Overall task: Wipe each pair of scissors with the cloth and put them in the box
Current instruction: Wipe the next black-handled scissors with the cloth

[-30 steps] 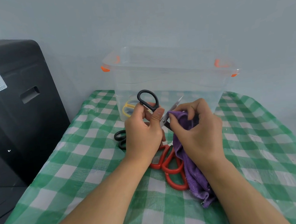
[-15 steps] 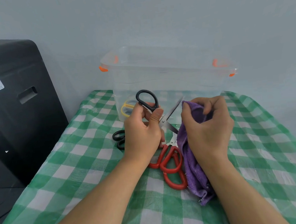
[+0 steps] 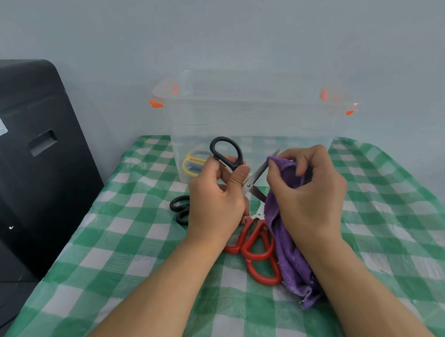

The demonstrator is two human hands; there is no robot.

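My left hand grips a pair of black-handled scissors by the handles, blades spread open. My right hand pinches a purple cloth around the upper blade near its tip. Behind them stands a clear plastic box with orange clips; yellow-handled scissors lie inside it at the left. Red-handled scissors lie on the table under my hands, partly covered by the cloth. Another black-handled pair lies left of my left hand, mostly hidden.
The table wears a green-and-white checked cloth. A large black case with a white label stands against the table's left side. A pale wall rises right behind the box.
My right hand slid the cloth outward along the blade, from near the pivot toward the tip. The left hand kept the scissors still.
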